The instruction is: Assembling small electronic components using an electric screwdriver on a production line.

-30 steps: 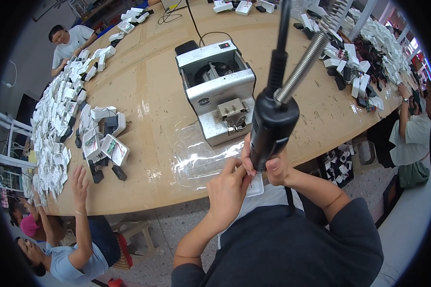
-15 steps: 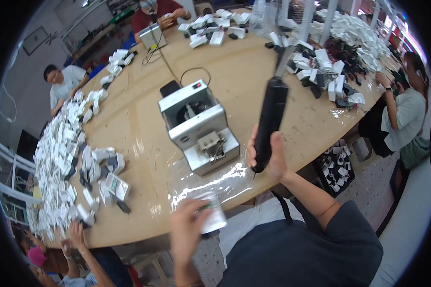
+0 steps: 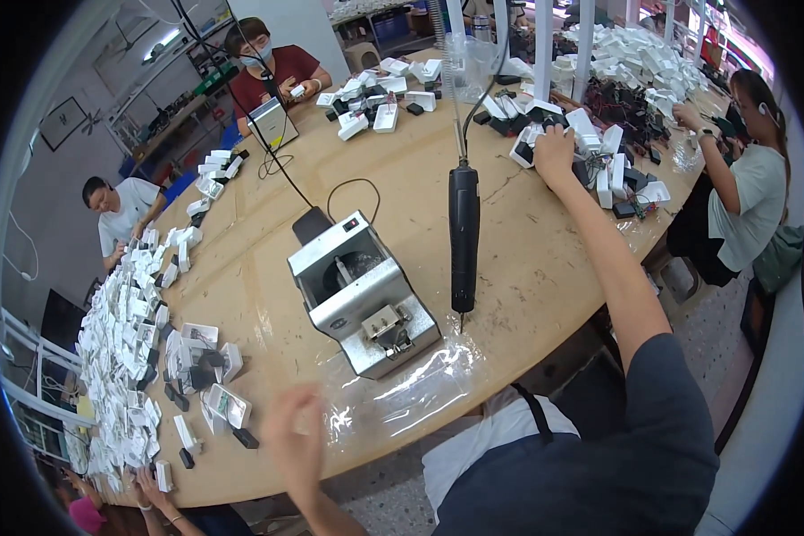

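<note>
My right arm is stretched to the far right, where my right hand (image 3: 555, 154) lies over a heap of white plastic cases (image 3: 607, 179) and dark parts. Its fingers curl down among them; what they grip is hidden. My left hand (image 3: 298, 438) is raised by the table's near edge, smeared by motion, with nothing clearly visible in it. Between my arms a black electric screwdriver (image 3: 464, 237) hangs upright from a coiled cord, bit down, touched by neither hand. Left of it stands a grey metal machine (image 3: 357, 299) with an open top.
A clear plastic sheet (image 3: 402, 406) lies under the machine's front. Several opened white cases (image 3: 228, 406) lie to the left, beside a long heap of white cases (image 3: 121, 357). A second machine (image 3: 273, 123) stands farther back. Other people work around the table.
My right hand has let go of the screwdriver, which now hangs free, and has reached to the far-right heap. The white case in my left hand no longer shows there.
</note>
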Demonstrator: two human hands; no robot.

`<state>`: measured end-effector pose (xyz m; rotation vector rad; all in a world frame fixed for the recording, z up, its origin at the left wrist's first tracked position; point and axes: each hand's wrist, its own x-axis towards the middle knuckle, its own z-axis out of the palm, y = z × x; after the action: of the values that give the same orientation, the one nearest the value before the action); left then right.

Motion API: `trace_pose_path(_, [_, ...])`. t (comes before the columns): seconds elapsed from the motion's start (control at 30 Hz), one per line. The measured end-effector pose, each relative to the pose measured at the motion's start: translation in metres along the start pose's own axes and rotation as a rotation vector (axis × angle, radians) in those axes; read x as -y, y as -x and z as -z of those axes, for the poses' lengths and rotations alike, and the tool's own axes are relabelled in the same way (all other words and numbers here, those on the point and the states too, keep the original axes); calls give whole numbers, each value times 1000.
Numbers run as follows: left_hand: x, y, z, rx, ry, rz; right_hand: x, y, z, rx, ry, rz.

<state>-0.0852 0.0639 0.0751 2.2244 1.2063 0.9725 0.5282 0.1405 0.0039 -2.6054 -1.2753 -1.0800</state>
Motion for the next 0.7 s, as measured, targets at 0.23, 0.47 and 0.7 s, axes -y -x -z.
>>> trace_pose_path(0.23, [-50, 23, -54, 570, 378, -61, -6, 0, 65, 248, -592, 267])
trace_pose_path(0.47, [-82, 29, -107, 821, 624, -123, -1, 58, 138, 528, -1060, 487])
trace_pose_path(0.7, [-120, 5, -209, 466, 998, 113, -13, 90, 163, 502, -1591, 94])
